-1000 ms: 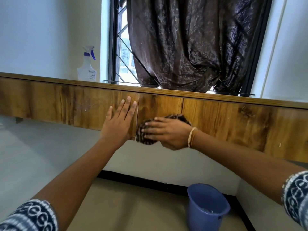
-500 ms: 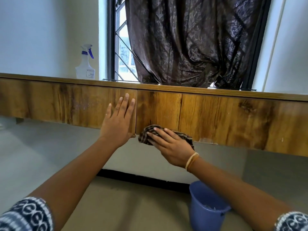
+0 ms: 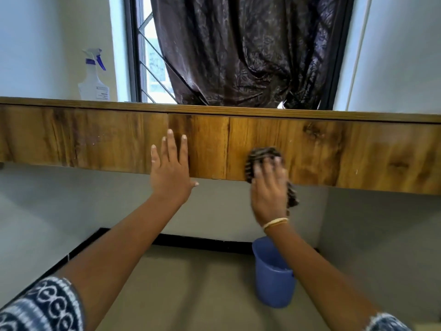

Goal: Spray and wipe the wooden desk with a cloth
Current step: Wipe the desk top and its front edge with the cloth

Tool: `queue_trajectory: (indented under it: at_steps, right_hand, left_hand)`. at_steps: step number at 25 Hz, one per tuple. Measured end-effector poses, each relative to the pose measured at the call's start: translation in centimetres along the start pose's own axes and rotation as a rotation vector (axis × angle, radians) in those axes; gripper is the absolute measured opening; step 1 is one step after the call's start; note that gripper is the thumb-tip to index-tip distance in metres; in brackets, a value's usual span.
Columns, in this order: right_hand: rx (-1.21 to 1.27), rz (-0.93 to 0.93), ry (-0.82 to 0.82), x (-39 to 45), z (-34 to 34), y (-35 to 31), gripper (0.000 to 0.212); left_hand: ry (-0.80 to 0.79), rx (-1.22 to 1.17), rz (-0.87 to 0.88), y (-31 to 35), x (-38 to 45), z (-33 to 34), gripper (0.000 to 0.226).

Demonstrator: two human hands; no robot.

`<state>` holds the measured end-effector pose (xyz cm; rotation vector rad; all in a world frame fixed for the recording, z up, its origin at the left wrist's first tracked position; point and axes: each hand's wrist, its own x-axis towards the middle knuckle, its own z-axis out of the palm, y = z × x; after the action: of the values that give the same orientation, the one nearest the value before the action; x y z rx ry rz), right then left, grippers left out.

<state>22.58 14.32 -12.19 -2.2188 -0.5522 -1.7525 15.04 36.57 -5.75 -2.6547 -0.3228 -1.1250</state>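
The left hand (image 3: 170, 173) is laid flat, fingers spread, against the worktop (image 3: 334, 149) front. The cloth (image 3: 261, 156) is pressed to the same panel by the right hand (image 3: 269, 189), its fingers blurred.

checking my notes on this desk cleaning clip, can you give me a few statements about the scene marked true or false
1. The right hand presses the cloth against the desk's front panel. True.
2. The left hand holds the spray bottle. False: it lies flat on the panel, and the bottle stands on the desk top by the window.
3. A blue bucket stands on the floor under the desk. True.
4. The curtain is white. False: it is dark brown.
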Motion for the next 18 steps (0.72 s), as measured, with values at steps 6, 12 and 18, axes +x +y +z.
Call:
queue_trajectory:
  at_steps: [6, 12, 18]
  right_hand:
    - [-0.087, -0.294, -0.067, 0.8, -1.5, 4.4, 0.053]
    - [-0.075, 0.486, 0.128, -1.9, -8.7, 21.1, 0.045]
    - [-0.053, 0.369, 0.030, 2.4, -8.1, 13.8, 0.043]
  left_hand:
    - [0.082, -0.124, 0.186, 8.2, -4.4, 0.8, 0.118]
    - [-0.091, -0.109, 0.282, 15.4, -5.3, -0.5, 0.119]
    - [-0.163, -0.105, 0.299, 18.8, -5.6, -1.8, 0.122]
